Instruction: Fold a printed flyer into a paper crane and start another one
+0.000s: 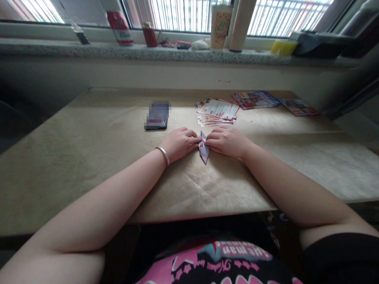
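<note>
Between my two hands a small folded piece of printed paper [204,152] stands out, narrow and pointed at its near and far ends. It is at the table's middle. My left hand [182,144], with a silver bangle at the wrist, pinches its left side. From the other side my right hand [226,141] grips it, fingers bent and pressed together. Fingertips cover part of the paper's middle. Just beyond the hands lies a fanned pile of printed cards [220,109], white with red edges on the top one.
A dark phone-like object [158,115], partly pixelated, lies beyond my left hand. Colourful booklets [256,99] and another booklet [299,107] are at the far right of the table [89,157]. The windowsill [177,55] holds a red can [120,27], a patterned cup [220,27] and other items.
</note>
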The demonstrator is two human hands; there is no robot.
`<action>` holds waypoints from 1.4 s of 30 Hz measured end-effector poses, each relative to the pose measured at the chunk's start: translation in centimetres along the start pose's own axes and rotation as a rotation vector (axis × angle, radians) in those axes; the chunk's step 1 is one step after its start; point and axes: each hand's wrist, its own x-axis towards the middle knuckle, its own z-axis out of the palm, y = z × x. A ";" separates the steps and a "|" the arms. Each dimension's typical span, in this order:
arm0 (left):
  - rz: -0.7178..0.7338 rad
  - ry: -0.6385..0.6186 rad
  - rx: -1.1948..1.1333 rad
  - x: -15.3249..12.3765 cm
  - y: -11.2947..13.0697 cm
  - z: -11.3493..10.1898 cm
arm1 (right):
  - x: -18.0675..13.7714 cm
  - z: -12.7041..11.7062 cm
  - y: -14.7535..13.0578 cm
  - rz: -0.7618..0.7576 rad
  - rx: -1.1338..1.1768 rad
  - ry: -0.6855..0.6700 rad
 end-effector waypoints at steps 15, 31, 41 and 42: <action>0.021 0.046 0.065 0.0 0.8 -0.6 | -0.1 0.4 -0.5 0.044 -0.154 -0.017; 0.076 0.008 0.009 -0.2 1.0 -0.9 | 0.0 -0.1 -1.5 0.045 -0.201 -0.014; 0.087 -0.070 0.189 -0.1 2.4 -1.5 | 0.3 1.3 -1.1 0.160 0.048 0.090; 0.069 -0.067 0.206 0.0 2.6 -1.5 | 0.3 1.5 -1.0 0.186 0.072 0.092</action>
